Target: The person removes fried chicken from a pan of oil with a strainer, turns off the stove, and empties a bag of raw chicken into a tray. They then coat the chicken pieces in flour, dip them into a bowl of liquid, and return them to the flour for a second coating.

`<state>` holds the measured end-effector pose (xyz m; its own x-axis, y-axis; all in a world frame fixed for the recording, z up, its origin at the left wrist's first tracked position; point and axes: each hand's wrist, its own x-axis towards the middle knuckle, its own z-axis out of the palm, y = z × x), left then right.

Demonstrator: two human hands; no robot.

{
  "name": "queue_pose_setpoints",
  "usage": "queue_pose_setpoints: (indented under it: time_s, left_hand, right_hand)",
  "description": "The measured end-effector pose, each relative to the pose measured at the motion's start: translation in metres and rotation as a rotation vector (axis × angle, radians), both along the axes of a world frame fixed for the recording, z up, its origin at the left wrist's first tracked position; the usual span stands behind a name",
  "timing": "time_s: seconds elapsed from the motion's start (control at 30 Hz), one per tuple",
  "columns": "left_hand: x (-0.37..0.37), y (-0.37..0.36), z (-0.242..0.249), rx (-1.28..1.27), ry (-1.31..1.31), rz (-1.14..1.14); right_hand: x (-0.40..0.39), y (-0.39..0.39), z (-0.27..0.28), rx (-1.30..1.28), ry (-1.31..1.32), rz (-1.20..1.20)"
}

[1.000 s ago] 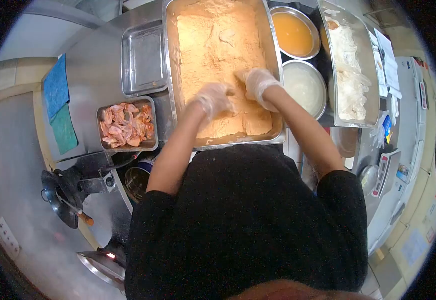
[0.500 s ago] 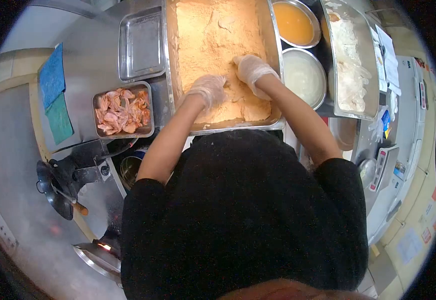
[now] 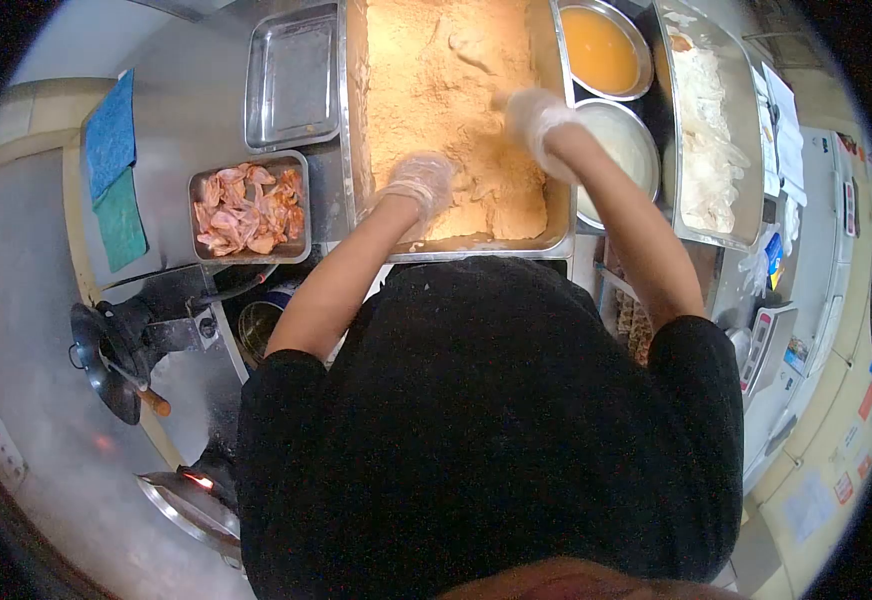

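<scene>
A deep metal tray (image 3: 356, 110) holds an orange-tinted breading flour (image 3: 436, 95), with lumpy coated pieces showing at its surface. My left hand (image 3: 424, 180), in a clear plastic glove, is down at the flour near the tray's left front part. Its fingers are turned away from view, so their grip does not show. Over the tray's right side is my right hand (image 3: 538, 118), also gloved and smeared by motion. It is close to the right rim; whether it holds anything cannot be made out.
Raw chicken wings (image 3: 248, 208) fill a small tray at left, below another shallow metal tray (image 3: 294, 80). Bowls of orange liquid (image 3: 598, 52) and whitish liquid (image 3: 624, 150) stand at right, beside a bin of white flour (image 3: 706, 150). A wok (image 3: 106, 362) is at lower left.
My right hand has moved right and slightly up, toward the tray's right rim, and is now blurred. My left hand has stayed low in the flour. The whole view has shifted a little.
</scene>
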<state>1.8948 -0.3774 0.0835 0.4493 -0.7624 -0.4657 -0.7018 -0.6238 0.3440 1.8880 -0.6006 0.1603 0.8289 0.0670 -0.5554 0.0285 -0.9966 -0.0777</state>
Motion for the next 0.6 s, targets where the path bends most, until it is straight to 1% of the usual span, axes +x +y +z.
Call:
queue_pose_setpoints:
  time_s: [0.03, 0.07, 0.1, 0.13, 0.17, 0.2, 0.23, 0.3, 0.33, 0.4, 0.43, 0.5, 0.53, 0.57, 0.6]
  left_hand:
    - [0.004, -0.001, -0.001, -0.002, 0.0, 0.001]
    - [0.01, -0.002, 0.007, -0.026, 0.057, 0.121]
    - [0.015, -0.003, 0.015, -0.048, 0.115, 0.241]
    - [0.018, -0.001, 0.023, -0.046, 0.118, 0.241]
    - [0.021, 0.002, 0.032, -0.228, 0.338, 0.464]
    - [0.022, 0.006, 0.036, -0.41, 0.558, 0.686]
    - [0.026, 0.007, 0.029, -0.408, 0.559, 0.686]
    - [0.036, 0.007, 0.02, -0.288, 0.777, 0.975]
    - [0.037, 0.009, 0.016, -0.284, 0.775, 0.969]
    - [0.038, 0.008, 0.026, -0.291, 0.892, 1.08]
    - [0.046, 0.004, 0.025, -0.292, 0.891, 1.073]
    - [0.062, -0.006, 0.031, -0.347, 0.624, 0.703]
    - [0.065, -0.014, 0.033, -0.349, 0.622, 0.695]
    - [0.064, -0.03, 0.059, -0.529, 0.815, 0.989]
    - [0.062, -0.039, 0.073, -0.706, 1.008, 1.284]
  right_hand:
    - [-0.01, 0.006, -0.022, 0.003, 0.131, 0.04]
    - [-0.023, 0.024, -0.02, 0.007, 0.263, 0.079]
    - [-0.041, 0.041, -0.007, 0.107, 0.196, 0.056]
    - [-0.056, 0.053, 0.005, 0.208, 0.132, 0.033]
    - [-0.062, 0.057, 0.001, 0.21, 0.134, 0.032]
    - [-0.068, 0.062, -0.01, 0.177, 0.054, 0.006]
    - [-0.074, 0.066, -0.022, 0.144, -0.026, -0.021]
    - [-0.074, 0.063, -0.024, 0.128, -0.019, -0.012]
    - [-0.074, 0.058, -0.024, 0.159, -0.034, -0.046]
    - [-0.072, 0.049, -0.018, 0.185, -0.055, -0.089]
    - [-0.069, 0.043, -0.019, 0.191, -0.028, -0.125]
    - [-0.066, 0.039, -0.007, 0.196, -0.003, -0.168]
    - [-0.065, 0.035, 0.001, 0.22, -0.025, -0.178]
    - [-0.064, 0.033, 0.008, 0.243, -0.044, -0.189]
    - [-0.065, 0.033, 0.007, 0.242, -0.043, -0.195]
